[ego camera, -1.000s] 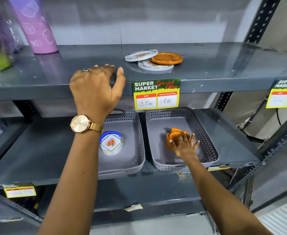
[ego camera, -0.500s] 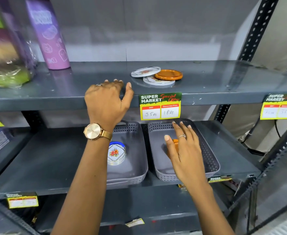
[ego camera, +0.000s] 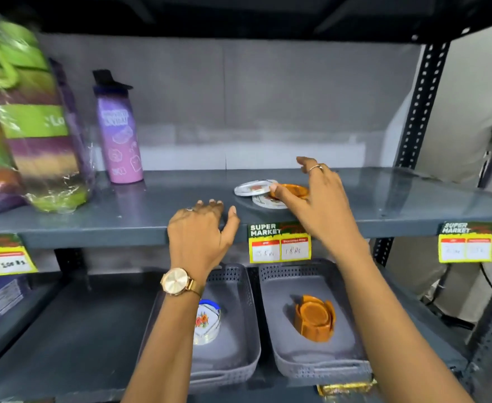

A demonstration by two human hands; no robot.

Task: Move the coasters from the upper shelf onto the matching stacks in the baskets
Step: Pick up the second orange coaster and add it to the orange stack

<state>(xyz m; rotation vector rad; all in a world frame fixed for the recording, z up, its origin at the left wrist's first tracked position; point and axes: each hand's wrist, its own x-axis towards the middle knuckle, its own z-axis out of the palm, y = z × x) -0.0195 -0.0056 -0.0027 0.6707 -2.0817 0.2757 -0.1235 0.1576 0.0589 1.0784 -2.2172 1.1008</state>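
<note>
On the upper shelf [ego camera: 384, 205] lie two white printed coasters [ego camera: 255, 188] and an orange coaster [ego camera: 292, 189] in a small overlapping pile. My right hand [ego camera: 317, 196] is over the orange coaster, thumb at its left rim and fingers spread above it; a firm grip is not visible. My left hand [ego camera: 199, 237] rests on the front edge of the upper shelf and holds nothing. Below, the left grey basket [ego camera: 239, 353] holds a stack of white coasters [ego camera: 208, 321], partly hidden by my left forearm. The right grey basket [ego camera: 320, 362] holds the orange stack [ego camera: 314, 317].
A purple water bottle [ego camera: 119, 132] and wrapped green-and-purple goods [ego camera: 26, 135] stand at the left of the upper shelf. Yellow price tags [ego camera: 279, 242] hang on the shelf's front edge. A black perforated upright [ego camera: 419, 106] bounds the right side.
My right hand rose from the right basket to the upper shelf and now reaches over the orange coaster. The view tilted upward. My left hand stayed on the shelf edge.
</note>
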